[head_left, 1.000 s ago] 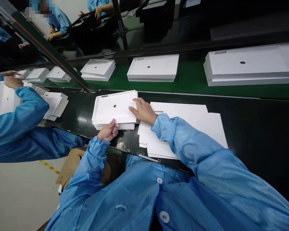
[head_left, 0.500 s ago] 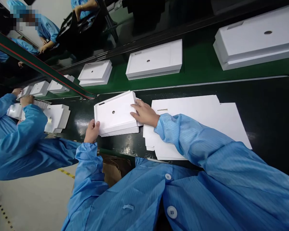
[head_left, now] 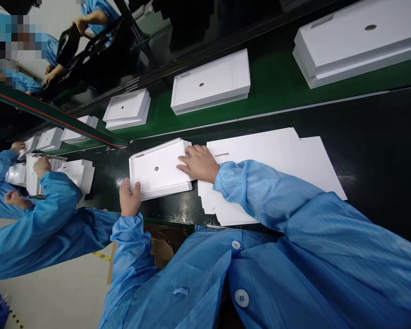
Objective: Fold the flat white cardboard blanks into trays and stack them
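Observation:
A shallow white cardboard tray (head_left: 166, 171) with a small round hole and a slot lies on the dark bench in front of me, with more white card just showing under its edges. My left hand (head_left: 129, 197) is at its near left corner, thumb on the wall and fingers around the outside. At the right end, my right hand (head_left: 200, 163) is closed over the end wall, thumb and fingertips inside the tray. Flat white cardboard blanks (head_left: 260, 148) lie under and beside my right forearm, one with a narrow slot.
On the green strip behind stand stacked white trays (head_left: 212, 84), with a larger stack (head_left: 356, 45) at the right. A green bar with a red line (head_left: 55, 116) slants across the left. A co-worker's blue sleeve (head_left: 55, 201) reaches over white trays beside me.
The tray sits lower and more evenly over the card beneath it. My left hand has shifted slightly down, and my right hand reaches further over the end wall. The view has tilted a little.

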Available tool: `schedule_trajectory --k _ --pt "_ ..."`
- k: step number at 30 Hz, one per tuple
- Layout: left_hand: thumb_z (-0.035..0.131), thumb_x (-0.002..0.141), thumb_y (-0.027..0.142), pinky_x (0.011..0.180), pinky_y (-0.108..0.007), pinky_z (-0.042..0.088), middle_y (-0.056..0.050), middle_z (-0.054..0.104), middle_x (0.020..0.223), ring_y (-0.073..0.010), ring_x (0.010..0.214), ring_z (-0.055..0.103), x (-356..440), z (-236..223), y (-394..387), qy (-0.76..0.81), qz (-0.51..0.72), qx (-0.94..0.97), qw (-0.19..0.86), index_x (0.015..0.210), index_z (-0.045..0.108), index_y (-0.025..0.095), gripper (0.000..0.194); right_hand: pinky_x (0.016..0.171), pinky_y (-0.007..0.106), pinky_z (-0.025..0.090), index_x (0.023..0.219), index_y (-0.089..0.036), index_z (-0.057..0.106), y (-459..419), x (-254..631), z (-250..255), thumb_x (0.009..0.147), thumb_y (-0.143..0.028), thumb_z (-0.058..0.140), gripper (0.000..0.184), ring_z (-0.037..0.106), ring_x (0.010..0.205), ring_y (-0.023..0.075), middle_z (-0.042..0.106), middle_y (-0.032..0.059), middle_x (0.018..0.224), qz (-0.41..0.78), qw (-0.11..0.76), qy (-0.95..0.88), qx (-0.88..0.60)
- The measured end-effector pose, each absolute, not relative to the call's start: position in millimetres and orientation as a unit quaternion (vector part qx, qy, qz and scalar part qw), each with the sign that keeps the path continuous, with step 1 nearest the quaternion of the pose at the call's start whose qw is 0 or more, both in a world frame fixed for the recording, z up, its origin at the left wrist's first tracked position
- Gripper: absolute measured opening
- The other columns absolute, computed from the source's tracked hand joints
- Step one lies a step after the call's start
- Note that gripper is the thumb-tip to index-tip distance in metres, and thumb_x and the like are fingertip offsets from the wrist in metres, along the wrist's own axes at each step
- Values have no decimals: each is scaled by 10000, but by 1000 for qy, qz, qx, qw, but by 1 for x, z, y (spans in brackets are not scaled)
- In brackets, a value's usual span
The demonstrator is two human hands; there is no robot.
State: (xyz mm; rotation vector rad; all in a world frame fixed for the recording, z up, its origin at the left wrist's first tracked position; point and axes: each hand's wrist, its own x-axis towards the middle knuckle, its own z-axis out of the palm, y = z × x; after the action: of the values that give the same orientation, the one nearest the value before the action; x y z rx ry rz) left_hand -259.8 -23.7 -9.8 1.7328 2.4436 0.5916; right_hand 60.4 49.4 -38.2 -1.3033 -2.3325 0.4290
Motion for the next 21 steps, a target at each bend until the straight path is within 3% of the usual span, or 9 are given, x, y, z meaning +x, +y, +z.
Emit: schedule_trajectory --k 2,4,6,10,13,17,21 --pt "562 930 548 1204 -502 355 -214 537 1452 -331 1408 461 -240 -10 -25 750 226 621 5 1373 550 119 617 921 429 291 1366 -233 641 56 67 -28 1027 -546 401 520 456 1149 318 568 157 1340 146 230 -837 -474" --pt "544 953 540 1196 -483 379 -200 551 1433 -298 1387 490 -211 -7 -24 681 254 687 2 1361 560 141 572 913 423 304 1318 -212 670 65 85 -15 1029 -528 405 503 476 1137 312 606 152 1295 145 218 -842 -472" --pt "527 981 502 1174 -472 417 -167 589 1387 -266 1354 528 -177 -2 -22 608 249 753 35 1345 573 173 492 904 423 317 1191 -203 733 73 114 -7 1017 -525 430 476 504 1107 310 661 136 1179 145 179 -851 -471" --pt "534 994 438 1130 -424 479 -138 621 1357 -230 1294 583 -104 -3 -14 477 160 855 129 1318 608 193 413 934 436 327 1222 -210 723 73 196 -15 991 -557 445 501 530 1132 324 665 133 1213 128 117 -851 -495" --pt "568 974 448 1164 -462 445 -173 557 1454 -279 1381 518 -54 -20 -8 454 87 877 131 1365 592 178 476 954 450 333 1325 -177 661 57 244 -35 980 -590 438 583 524 1165 347 636 166 1280 110 92 -831 -537" --pt "616 941 484 1219 -640 277 -206 377 1604 -385 1520 305 -4 -45 -6 500 60 860 80 1445 525 187 592 1024 435 314 1464 -120 518 38 265 -53 991 -538 441 636 497 1218 340 612 183 1324 68 106 -835 -536" --pt "556 978 462 1234 -627 242 -181 392 1602 -333 1523 319 8 -52 -10 515 89 846 100 1434 520 207 524 1028 434 306 1438 -121 535 35 261 -56 990 -531 440 615 497 1196 340 626 181 1286 60 114 -832 -540"
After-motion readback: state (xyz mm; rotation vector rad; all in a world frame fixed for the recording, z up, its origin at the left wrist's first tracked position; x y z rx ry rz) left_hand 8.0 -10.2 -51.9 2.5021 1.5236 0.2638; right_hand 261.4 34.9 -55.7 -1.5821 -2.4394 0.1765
